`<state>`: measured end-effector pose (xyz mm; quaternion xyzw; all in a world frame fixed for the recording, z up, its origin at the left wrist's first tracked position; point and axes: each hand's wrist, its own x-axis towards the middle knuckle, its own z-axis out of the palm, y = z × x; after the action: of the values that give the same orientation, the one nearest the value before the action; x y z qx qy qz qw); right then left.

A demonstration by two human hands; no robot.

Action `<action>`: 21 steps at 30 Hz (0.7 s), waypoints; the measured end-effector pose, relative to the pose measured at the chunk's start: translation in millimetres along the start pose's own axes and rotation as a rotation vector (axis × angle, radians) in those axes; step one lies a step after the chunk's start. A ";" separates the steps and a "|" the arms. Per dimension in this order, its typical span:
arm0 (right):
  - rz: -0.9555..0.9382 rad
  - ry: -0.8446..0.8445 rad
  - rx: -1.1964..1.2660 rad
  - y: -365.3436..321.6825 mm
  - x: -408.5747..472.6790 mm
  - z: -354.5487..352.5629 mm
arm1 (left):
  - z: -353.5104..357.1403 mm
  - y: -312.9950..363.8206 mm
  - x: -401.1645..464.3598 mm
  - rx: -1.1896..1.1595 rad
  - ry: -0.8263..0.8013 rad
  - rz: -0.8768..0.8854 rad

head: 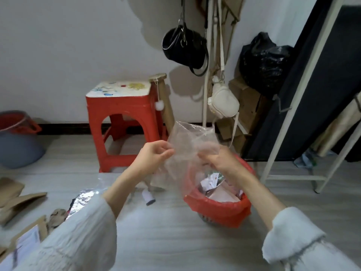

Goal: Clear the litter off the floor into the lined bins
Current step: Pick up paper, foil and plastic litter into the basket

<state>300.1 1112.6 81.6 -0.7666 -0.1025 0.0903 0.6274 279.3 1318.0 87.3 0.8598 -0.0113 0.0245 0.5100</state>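
Note:
A clear crumpled plastic bag [192, 141] hangs between both hands above the floor. My left hand [154, 153] pinches its left edge, and my right hand [220, 160] grips its right side. Just below my right hand stands a small bin with a red liner [218, 210], holding paper scraps and wrappers. On the floor left of the bin lie a small white bottle [148, 197], a silver foil wrapper [84, 200], brown cardboard pieces [17, 200] and a cardboard sheet with white paper [25, 241].
A red plastic stool [123, 122] stands by the wall behind the hands. A blue-grey bin with a red liner [17, 139] sits far left. Bags hang from a rack [207, 75]; a black rubbish sack [263, 61], cardboard boxes and a white metal frame [293, 133] stand right.

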 end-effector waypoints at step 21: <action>-0.159 0.066 -0.722 -21.4 -76.8 69.2 | -67.4 -46.4 -119.7 0.166 0.064 -0.012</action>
<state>206.8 1161.2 89.8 -0.9308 -0.1665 -0.0255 0.3244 159.8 1398.7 72.5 0.8980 0.0120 0.0498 0.4371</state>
